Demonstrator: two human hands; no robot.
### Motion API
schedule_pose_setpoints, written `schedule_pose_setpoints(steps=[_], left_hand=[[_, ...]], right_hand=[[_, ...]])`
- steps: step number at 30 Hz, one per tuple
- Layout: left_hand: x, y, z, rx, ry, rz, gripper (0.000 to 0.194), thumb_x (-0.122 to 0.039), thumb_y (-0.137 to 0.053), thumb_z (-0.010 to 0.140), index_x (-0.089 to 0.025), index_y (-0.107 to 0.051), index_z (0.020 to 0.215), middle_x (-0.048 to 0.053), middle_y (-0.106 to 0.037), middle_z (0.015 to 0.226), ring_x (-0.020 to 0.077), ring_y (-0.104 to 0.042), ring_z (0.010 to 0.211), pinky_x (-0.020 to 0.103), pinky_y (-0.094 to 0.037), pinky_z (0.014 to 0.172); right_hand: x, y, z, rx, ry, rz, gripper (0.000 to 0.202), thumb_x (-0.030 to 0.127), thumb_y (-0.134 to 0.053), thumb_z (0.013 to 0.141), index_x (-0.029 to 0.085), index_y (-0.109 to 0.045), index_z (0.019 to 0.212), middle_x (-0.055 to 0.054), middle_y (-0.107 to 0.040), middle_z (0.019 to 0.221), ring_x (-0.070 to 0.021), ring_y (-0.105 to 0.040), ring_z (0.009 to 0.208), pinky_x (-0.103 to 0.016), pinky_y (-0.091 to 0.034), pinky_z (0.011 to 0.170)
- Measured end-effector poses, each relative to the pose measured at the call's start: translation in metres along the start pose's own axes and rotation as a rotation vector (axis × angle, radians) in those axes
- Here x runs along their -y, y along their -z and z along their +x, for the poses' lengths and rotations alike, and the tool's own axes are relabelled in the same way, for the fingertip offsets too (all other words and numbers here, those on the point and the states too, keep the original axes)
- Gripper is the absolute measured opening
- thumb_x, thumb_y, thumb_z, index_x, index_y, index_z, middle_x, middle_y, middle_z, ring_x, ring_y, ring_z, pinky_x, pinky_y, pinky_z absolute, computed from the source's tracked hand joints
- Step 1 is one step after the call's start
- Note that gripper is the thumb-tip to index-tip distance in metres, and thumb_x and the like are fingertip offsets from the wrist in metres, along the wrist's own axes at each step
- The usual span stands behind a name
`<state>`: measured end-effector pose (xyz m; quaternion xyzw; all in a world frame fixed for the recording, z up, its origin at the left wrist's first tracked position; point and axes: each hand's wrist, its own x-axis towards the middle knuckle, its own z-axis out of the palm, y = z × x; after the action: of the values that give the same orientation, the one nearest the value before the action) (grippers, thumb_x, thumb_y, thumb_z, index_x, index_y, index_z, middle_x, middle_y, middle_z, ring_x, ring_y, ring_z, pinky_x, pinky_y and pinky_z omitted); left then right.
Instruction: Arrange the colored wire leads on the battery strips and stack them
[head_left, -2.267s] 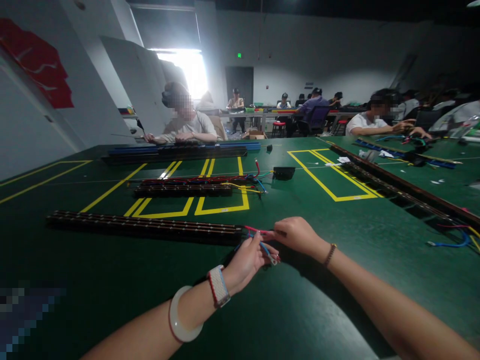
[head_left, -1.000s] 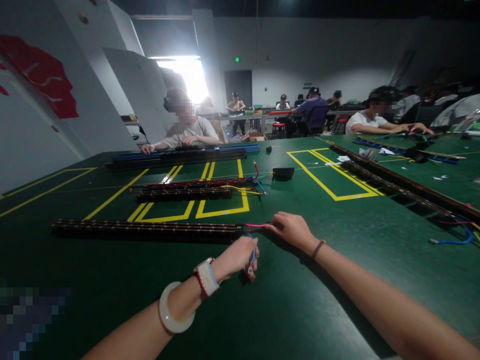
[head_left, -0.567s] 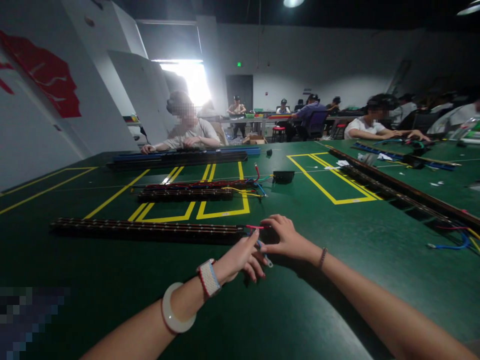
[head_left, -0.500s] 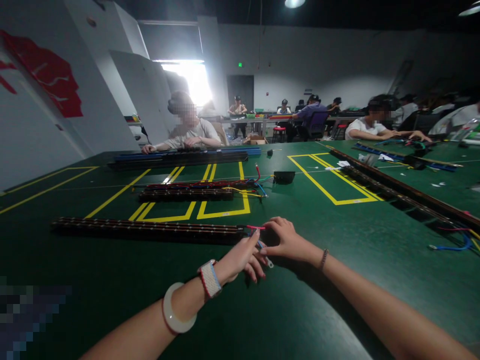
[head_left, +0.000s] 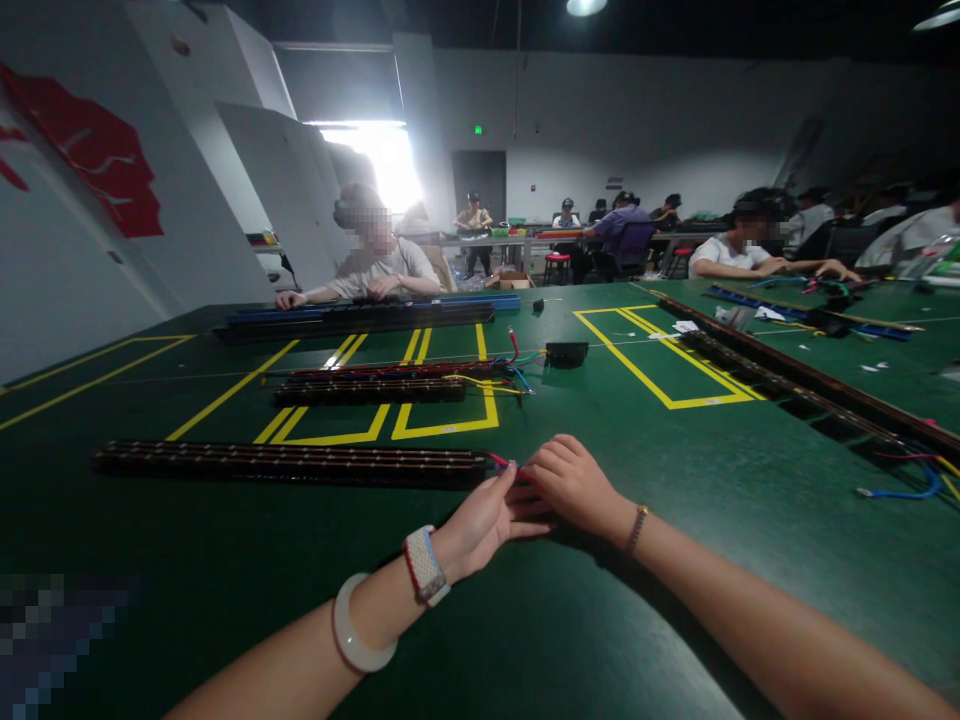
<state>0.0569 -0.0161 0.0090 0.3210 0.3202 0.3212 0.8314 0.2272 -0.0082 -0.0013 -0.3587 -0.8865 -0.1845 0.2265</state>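
A long dark bar (head_left: 300, 462) with rows of copper-coloured strips lies across the green table in front of me. Short wires (head_left: 498, 460), a red one the plainest, come out of its right end. My left hand (head_left: 491, 512) has its thumb pressed on these wires, with other fingers stretched out beneath. Against it, my right hand (head_left: 566, 480) is curled with the fingers closed over the wires' free ends. The wire tips are hidden between the two hands.
Beyond the bar lie shorter bars (head_left: 375, 389) with coloured wires and a black block (head_left: 566, 354). Long dark strips (head_left: 810, 385) run along the right. Two people sit across the table, one behind blue and black bars (head_left: 360, 315).
My right hand has closed over the wire ends, hiding the blue wire and metal lug that showed before. My left fingers have straightened, and the bar has shifted slightly left.
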Motion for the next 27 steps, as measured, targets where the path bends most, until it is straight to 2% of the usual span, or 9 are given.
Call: schedule_pose_setpoints(steps=[4,8,12,15,18,22,27], left_hand=[[0.008,0.005,0.005,0.014,-0.025,-0.135,0.025,-0.038,-0.047,0.090,-0.014,-0.054,0.089,0.007,-0.064,0.088,0.0179,-0.063,0.084,0.043,-0.049,0.084],[0.012,0.008,0.009,0.012,-0.056,-0.190,0.020,-0.032,-0.050,0.089,-0.014,-0.054,0.081,0.005,-0.064,0.085,0.0145,-0.062,0.080,0.038,-0.048,0.086],[0.011,0.005,0.007,0.010,-0.074,-0.149,0.014,-0.024,-0.052,0.089,-0.013,-0.057,0.082,0.007,-0.065,0.089,0.0153,-0.062,0.084,0.035,-0.047,0.086],[0.010,0.003,0.006,-0.023,-0.074,-0.093,0.015,-0.025,-0.052,0.088,-0.013,-0.059,0.082,0.007,-0.065,0.087,0.0154,-0.062,0.081,0.032,-0.049,0.079],[0.012,0.004,0.006,-0.033,-0.088,-0.074,0.018,-0.026,-0.050,0.089,-0.012,-0.058,0.080,0.007,-0.065,0.082,0.0148,-0.062,0.078,0.031,-0.049,0.077],[0.015,0.004,0.007,-0.004,-0.137,-0.090,0.018,-0.028,-0.050,0.089,-0.013,-0.055,0.080,0.005,-0.063,0.076,0.0150,-0.061,0.077,0.036,-0.047,0.083],[0.014,0.000,0.005,-0.017,-0.139,-0.021,0.025,-0.036,-0.051,0.088,-0.013,-0.055,0.081,0.006,-0.062,0.078,0.0159,-0.061,0.080,0.037,-0.047,0.084]], right_hand=[[0.000,-0.003,-0.003,-0.013,0.160,-0.055,0.018,0.017,-0.044,0.092,0.016,-0.062,0.094,-0.005,-0.061,0.084,-0.0167,-0.050,0.080,-0.034,-0.039,0.086],[-0.002,-0.004,-0.005,-0.009,0.296,-0.074,0.018,0.014,-0.045,0.091,0.015,-0.063,0.090,-0.006,-0.062,0.092,-0.0156,-0.052,0.084,-0.034,-0.041,0.088],[-0.004,0.005,-0.006,0.003,0.364,-0.069,0.021,0.017,-0.044,0.090,0.014,-0.062,0.101,-0.009,-0.060,0.110,-0.0183,-0.050,0.102,-0.036,-0.040,0.094],[-0.003,0.015,-0.005,-0.010,0.288,-0.002,0.026,0.029,-0.046,0.088,0.016,-0.059,0.105,-0.010,-0.058,0.114,-0.0209,-0.048,0.106,-0.040,-0.036,0.096],[-0.001,0.022,0.000,0.074,0.157,0.009,0.026,0.038,-0.048,0.085,0.017,-0.059,0.094,-0.009,-0.060,0.095,-0.0208,-0.050,0.090,-0.039,-0.036,0.089],[0.003,0.028,0.007,0.215,0.072,-0.025,0.022,0.035,-0.047,0.087,0.019,-0.058,0.077,-0.004,-0.056,0.072,-0.0169,-0.044,0.070,-0.034,-0.031,0.073],[-0.001,0.032,0.008,0.247,-0.024,0.032,0.028,0.031,-0.045,0.089,0.019,-0.056,0.066,-0.002,-0.055,0.063,-0.0138,-0.041,0.063,-0.031,-0.024,0.064]])
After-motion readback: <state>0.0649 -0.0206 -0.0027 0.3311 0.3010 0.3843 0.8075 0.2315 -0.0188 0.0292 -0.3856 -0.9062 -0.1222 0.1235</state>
